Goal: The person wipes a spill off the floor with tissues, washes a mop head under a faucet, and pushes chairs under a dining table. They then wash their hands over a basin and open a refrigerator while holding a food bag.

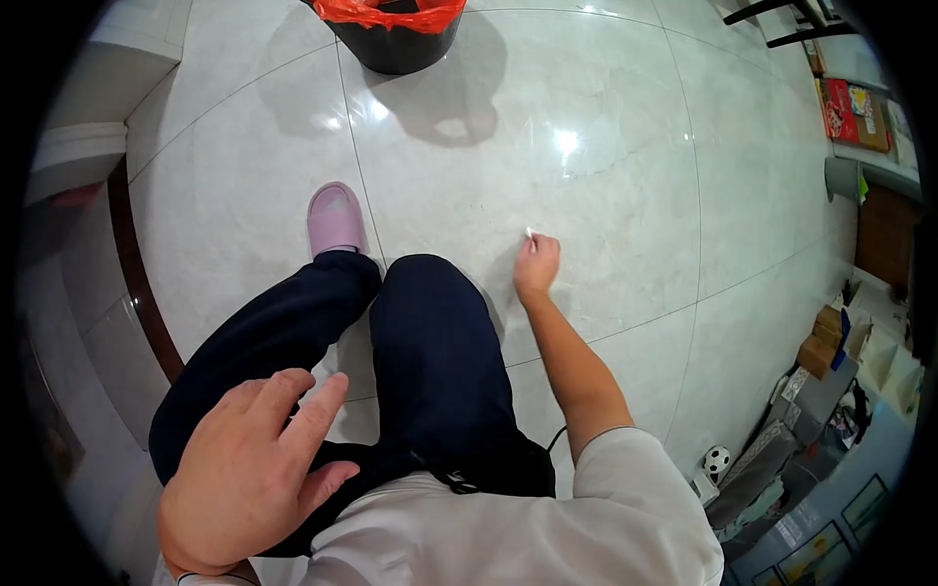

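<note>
Low over the tiled floor, my right hand [536, 264] is closed in a pinch at the end of my outstretched arm. A small white scrap [530, 233] pokes out from its fingertips; it is too small to make out what kind of thing it is. Nearer the camera, my left hand [252, 464] hovers above my thigh with its fingers apart and nothing in them. My dark trousers [437, 342] show bent knees, and a pink slipper [335, 217] is on one foot.
A black bin [399, 49] with a red liner bag stands at the top on the pale tile floor [606, 186]. Along the right are a soccer ball [717, 459], cardboard boxes [823, 342] and dark chair legs [811, 34]. A dark-edged step [137, 259] runs down the left.
</note>
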Demonstrator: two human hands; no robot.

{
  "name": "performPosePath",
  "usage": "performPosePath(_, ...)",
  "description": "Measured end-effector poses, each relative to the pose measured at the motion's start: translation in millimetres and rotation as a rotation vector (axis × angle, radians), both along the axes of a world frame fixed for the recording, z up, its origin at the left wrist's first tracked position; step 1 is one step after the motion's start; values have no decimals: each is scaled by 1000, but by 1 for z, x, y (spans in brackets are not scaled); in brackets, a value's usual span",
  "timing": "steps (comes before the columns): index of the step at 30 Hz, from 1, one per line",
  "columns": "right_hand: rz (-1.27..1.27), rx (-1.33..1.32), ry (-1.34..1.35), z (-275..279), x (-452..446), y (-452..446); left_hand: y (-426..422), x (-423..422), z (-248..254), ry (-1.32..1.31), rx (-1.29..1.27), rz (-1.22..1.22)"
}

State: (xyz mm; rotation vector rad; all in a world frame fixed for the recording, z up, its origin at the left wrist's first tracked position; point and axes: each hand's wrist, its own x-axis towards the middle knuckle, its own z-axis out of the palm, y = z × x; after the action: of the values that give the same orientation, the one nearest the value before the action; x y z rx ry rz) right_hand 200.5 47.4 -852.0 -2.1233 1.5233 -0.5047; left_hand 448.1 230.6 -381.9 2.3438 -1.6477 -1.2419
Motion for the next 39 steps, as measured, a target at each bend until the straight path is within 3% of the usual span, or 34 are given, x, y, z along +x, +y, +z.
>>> performPosePath(8,-22,105,-135,4,97,-1,-3,-6,-1,28,-17,-3)
performPosePath(10,-15,117,-157,3,95,-2,-2,-5,-4,6,14,-10)
performPosePath(13,195,-89,-14,1,84,-11,0,-4,-5,-18,21,-3)
performPosePath(15,237,68,-142,0,84,-16,0,-4,-5,-1,30,-2)
performPosePath(18,222,155,-124,0,85,-18,-1,-1,-5,16,25,2)
performPosePath(22,357,50,-162,11,71,-14,2,3,-4,19,2,9)
performPosePath(24,413,304,-227,18,65,-12,2,6,-4,32,-1,13)
performPosePath(39,453,301,-117,18,91,-18,5,4,-1,43,-24,9)
